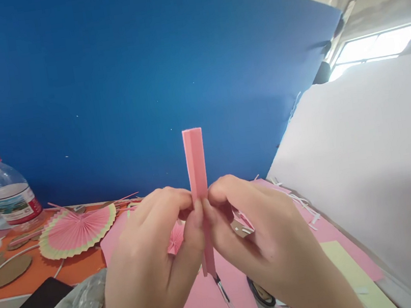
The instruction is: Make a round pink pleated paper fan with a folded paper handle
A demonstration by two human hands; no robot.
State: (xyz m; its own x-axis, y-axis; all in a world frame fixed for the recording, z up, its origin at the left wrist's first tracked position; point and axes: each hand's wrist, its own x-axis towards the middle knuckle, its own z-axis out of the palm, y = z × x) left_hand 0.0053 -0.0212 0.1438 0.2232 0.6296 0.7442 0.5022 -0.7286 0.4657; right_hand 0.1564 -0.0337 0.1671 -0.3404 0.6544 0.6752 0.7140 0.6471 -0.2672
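Note:
A narrow folded strip of pink paper (pixel 196 163) stands upright in front of me, with a crease along its length. My left hand (pixel 154 254) pinches its middle from the left, thumb on the near face. From the right, my right hand (pixel 267 232) grips the same strip, its thumb tip close beside the left one. The fingers behind the paper are partly hidden. Below the strip's lower end lies a pen (pixel 229 299) on pink paper (pixel 201 306).
A pleated pink fan with a yellow-green edge (pixel 80 232) lies left, near cardboard discs (pixel 10 271) and a plastic bottle (pixel 8 191). Scissors (pixel 261 292) and pale yellow paper (pixel 351 266) lie right. A blue panel (pixel 121 84) stands behind; white paper strips (pixel 305 203) lie along the right edge.

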